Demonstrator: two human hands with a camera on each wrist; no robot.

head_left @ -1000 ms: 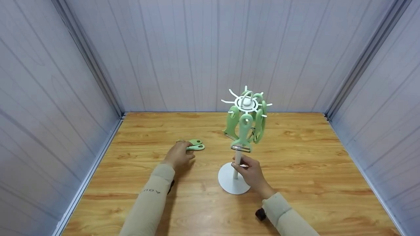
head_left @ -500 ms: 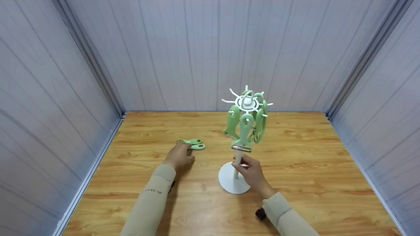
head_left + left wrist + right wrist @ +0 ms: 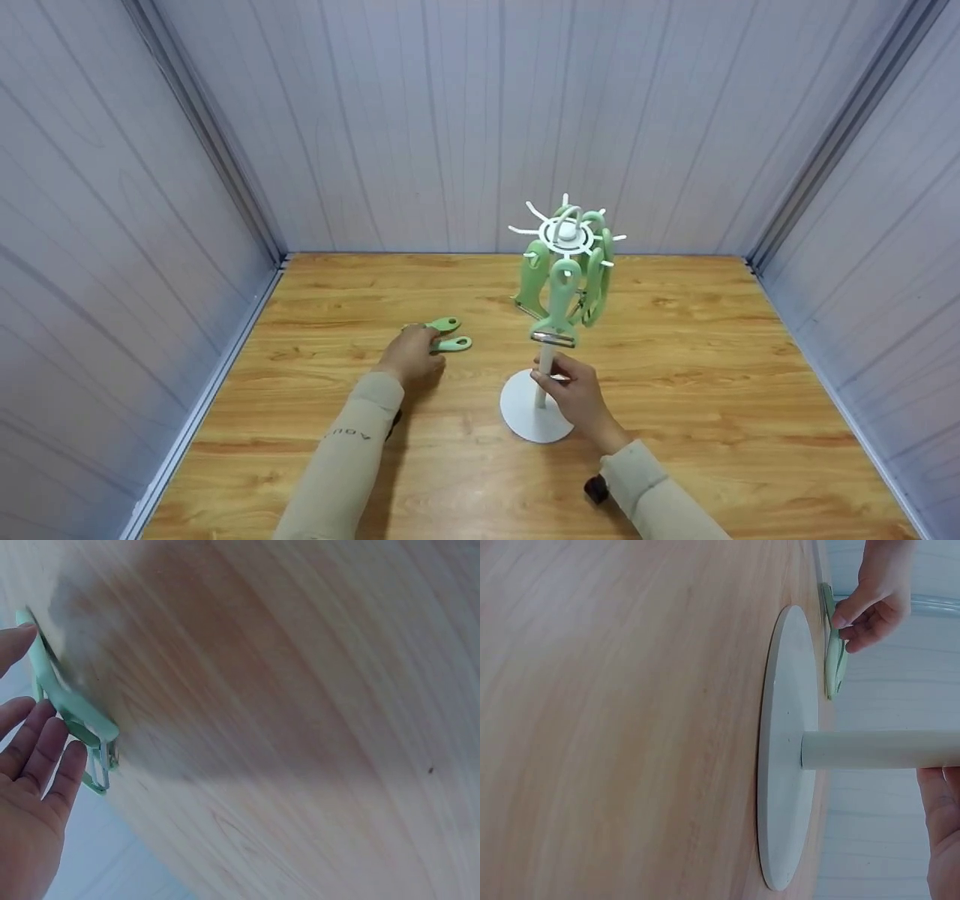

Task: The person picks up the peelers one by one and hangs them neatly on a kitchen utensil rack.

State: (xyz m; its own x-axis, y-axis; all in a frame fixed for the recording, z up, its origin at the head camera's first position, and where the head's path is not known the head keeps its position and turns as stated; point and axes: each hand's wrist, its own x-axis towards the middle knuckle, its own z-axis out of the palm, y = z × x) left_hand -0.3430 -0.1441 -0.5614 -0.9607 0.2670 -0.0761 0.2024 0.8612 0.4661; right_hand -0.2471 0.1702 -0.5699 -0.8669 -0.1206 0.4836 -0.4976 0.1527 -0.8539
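Observation:
On the table at left lie two green peelers: the near one (image 3: 452, 344) and the far one (image 3: 445, 325), handles pointing right, heads hidden by my left hand (image 3: 410, 354). The left wrist view shows its thumb on the end of a peeler handle (image 3: 60, 694), with bent fingers at the peeler's side; the right wrist view shows thumb and fingers close together at the peelers. My right hand (image 3: 576, 396) grips the white post (image 3: 540, 391) of a rack, above its round base (image 3: 517, 409). Several green peelers (image 3: 560, 300) hang from the rack's hooked top (image 3: 566, 235).
The wooden tabletop (image 3: 675, 360) is bounded by pale panelled walls (image 3: 420, 135) at the back and sides. A metal rail (image 3: 202, 397) runs along the left edge. A dark object (image 3: 596, 490) sits beside the right cuff.
The two peeler handles on the table have moved apart, the near one shifting slightly toward me. My left hand has barely moved. The right hand keeps its grip on the post.

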